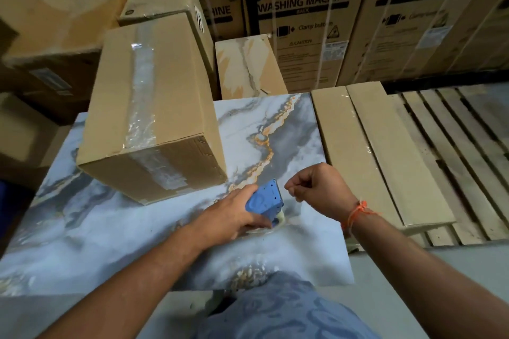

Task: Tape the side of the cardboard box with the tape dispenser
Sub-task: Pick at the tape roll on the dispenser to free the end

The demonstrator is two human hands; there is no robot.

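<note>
L hand (234, 215) gripping tape dispenser (265, 201) | R hand (316, 190) fingers pinched, just beside | cardboard box (154, 107) up-left, apart

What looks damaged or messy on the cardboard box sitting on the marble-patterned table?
The clear tape strip along the top of the brown cardboard box is wrinkled and bubbled, not flat, and it continues crumpled down the near side. The box's near right edge looks slightly scuffed. Nothing is spilled.

A marbled blue-grey surface (275, 129) stands among stacked washing machine cartons (303, 22), flat cardboard packs (366, 151) on wooden pallets (454, 146), grey floor (385, 270)
</note>
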